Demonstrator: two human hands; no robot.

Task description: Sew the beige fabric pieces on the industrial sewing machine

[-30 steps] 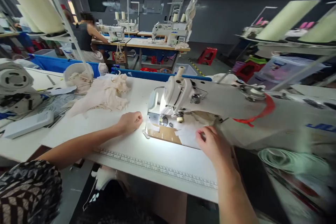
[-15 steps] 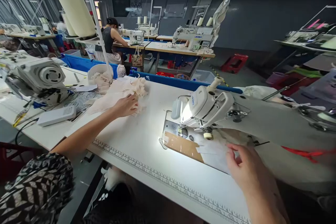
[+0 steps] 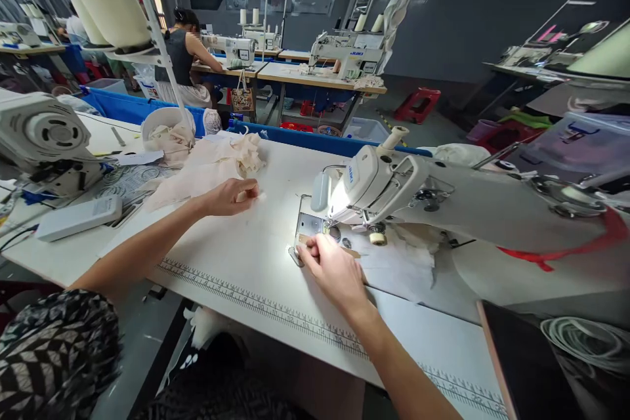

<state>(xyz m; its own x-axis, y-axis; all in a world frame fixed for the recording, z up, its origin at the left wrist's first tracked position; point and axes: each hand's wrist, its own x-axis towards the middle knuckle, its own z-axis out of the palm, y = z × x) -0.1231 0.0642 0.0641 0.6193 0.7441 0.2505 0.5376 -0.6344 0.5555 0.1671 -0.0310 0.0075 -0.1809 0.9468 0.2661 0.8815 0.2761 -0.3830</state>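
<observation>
My left hand (image 3: 229, 197) is over the white table beside pale peach fabric pieces (image 3: 182, 177), fingers curled and thumb tip against them. A small pale blur shows at its fingertips; I cannot make out what it is. Just in front of the needle area of a white sewing machine (image 3: 361, 184), my right hand (image 3: 337, 269) has thumb and fingers pinched together. It covers part of the brown strip (image 3: 352, 252) on the machine bed and is close to the metal needle plate (image 3: 310, 224). Whatever its fingertips hold is hidden.
A ruler strip (image 3: 260, 306) runs along the table's front edge. Left are a white box (image 3: 79, 218), another machine (image 3: 44, 134) and a fabric-filled tub (image 3: 165, 121). Thin whitish fabric (image 3: 406, 266) lies under the machine arm. A co-worker (image 3: 184, 59) sits beyond a blue trough (image 3: 305, 144).
My right hand has moved left along the machine bed to the needle area. My left hand has drawn slightly away from the ruffled peach fabric. The camera view has turned right and down.
</observation>
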